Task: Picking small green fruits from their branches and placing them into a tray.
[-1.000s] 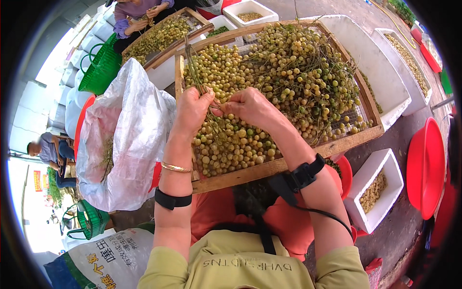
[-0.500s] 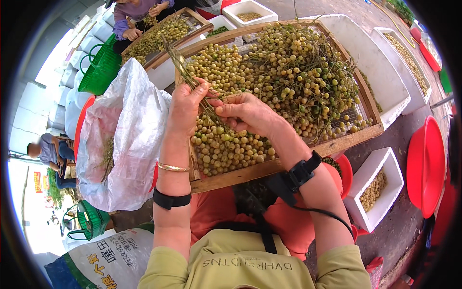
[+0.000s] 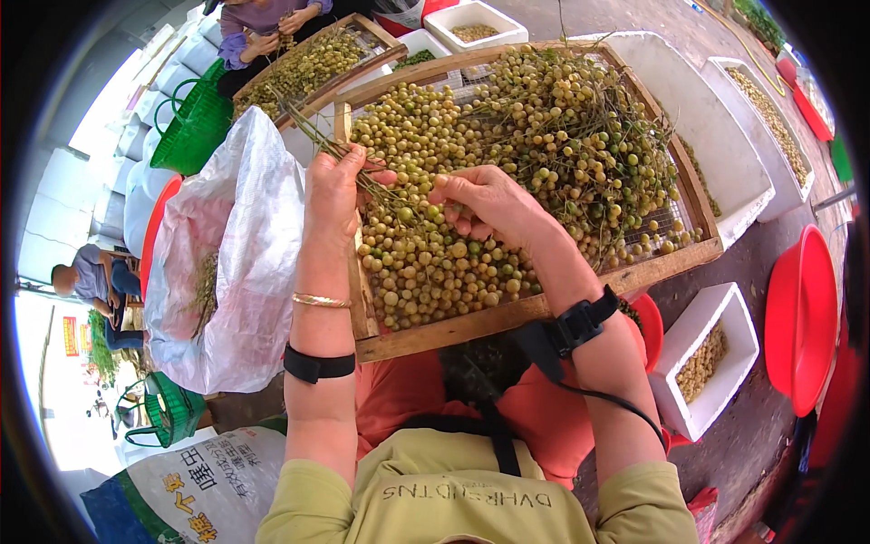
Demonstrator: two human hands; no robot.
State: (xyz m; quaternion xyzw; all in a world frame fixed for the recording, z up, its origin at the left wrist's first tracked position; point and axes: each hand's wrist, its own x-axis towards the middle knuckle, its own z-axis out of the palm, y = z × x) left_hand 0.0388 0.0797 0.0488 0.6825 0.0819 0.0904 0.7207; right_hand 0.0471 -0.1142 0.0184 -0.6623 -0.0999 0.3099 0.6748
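A wood-framed mesh tray takes up the middle, its near edge just in front of the person's red trousers. Along its right side stands a long white foam box, and beyond that a narrower box with pale fruit in it. To the left, an open white sack slumps against the near side of a green basket, with dry twigs showing in its mouth; a printed sack lies at lower left. At the far left corner a co-worker sits over a second tray of fruit. At far right a red basin stands tilted, and nearer is a small foam box, part filled. In the main tray, bunches of round yellow-green fruit on stalks heap up on the right, while loose fruit covers the left. Of the hands, the left hand is closed round a bundle of thin stems above the tray's left edge, their ends pointing up and left. The right hand is apart from it, over the loose fruit, fingers curled and thumb near them; whether it holds anything, I cannot tell.
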